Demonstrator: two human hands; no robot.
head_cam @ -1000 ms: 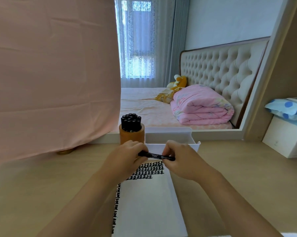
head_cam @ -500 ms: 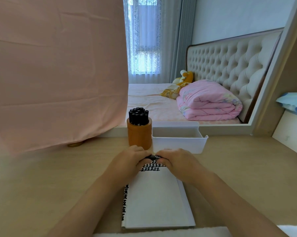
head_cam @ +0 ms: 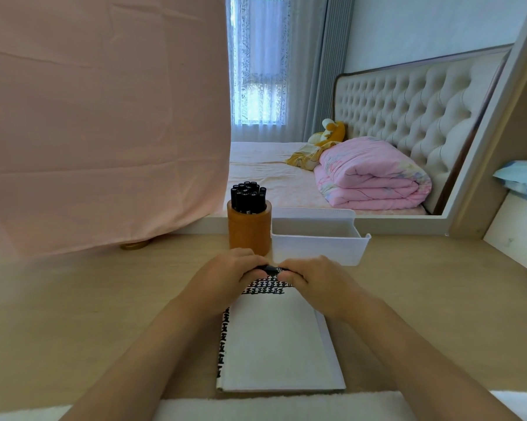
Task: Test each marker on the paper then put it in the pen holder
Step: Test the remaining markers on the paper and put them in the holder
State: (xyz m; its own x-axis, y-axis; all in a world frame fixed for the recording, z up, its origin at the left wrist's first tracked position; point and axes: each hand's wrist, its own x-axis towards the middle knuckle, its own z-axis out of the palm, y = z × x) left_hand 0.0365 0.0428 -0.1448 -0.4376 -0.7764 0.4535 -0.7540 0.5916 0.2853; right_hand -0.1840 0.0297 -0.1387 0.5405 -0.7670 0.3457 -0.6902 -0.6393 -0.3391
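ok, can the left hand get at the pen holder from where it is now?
Probably yes. The left hand is just in front of the pen holder, nothing between them. It does share its grip on the marker with the right hand, and the stored markers look tightly packed.

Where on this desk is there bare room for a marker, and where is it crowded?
Free: desk left of the notepad, below pink cloth; desk right of notepad and white tray. Crowded: pen holder, packed with markers; left hand and right hand grip a marker over the notepad's top.
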